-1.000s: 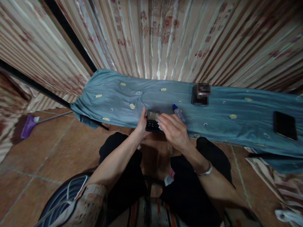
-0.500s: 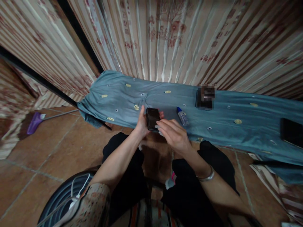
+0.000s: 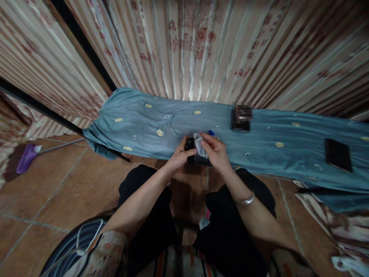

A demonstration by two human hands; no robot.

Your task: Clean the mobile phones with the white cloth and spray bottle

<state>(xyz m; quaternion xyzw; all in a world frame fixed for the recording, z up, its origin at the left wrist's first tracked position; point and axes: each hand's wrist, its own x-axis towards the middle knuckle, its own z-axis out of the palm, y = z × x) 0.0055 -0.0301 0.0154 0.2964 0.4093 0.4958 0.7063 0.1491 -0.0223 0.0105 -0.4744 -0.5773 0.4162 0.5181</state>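
My left hand [image 3: 180,156] grips a black phone [image 3: 190,148] at the near edge of the blue cloth-covered table [image 3: 144,123]. A small grey-white cloth [image 3: 200,145] is pinched in my right hand [image 3: 215,152] and pressed against the phone. Only the blue cap of a small clear bottle [image 3: 211,133] shows, just beyond my right fingers; the rest is hidden by the hand.
A dark boxy object [image 3: 240,119] stands farther back on the table. Another black phone [image 3: 338,154] lies at the right end. Striped curtains [image 3: 201,46] hang behind. A purple broom head [image 3: 25,158] lies on the tiled floor at left.
The phone has turned from face-up to nearly edge-on in my left hand. My right hand has brought the cloth up onto it and now covers most of the bottle.
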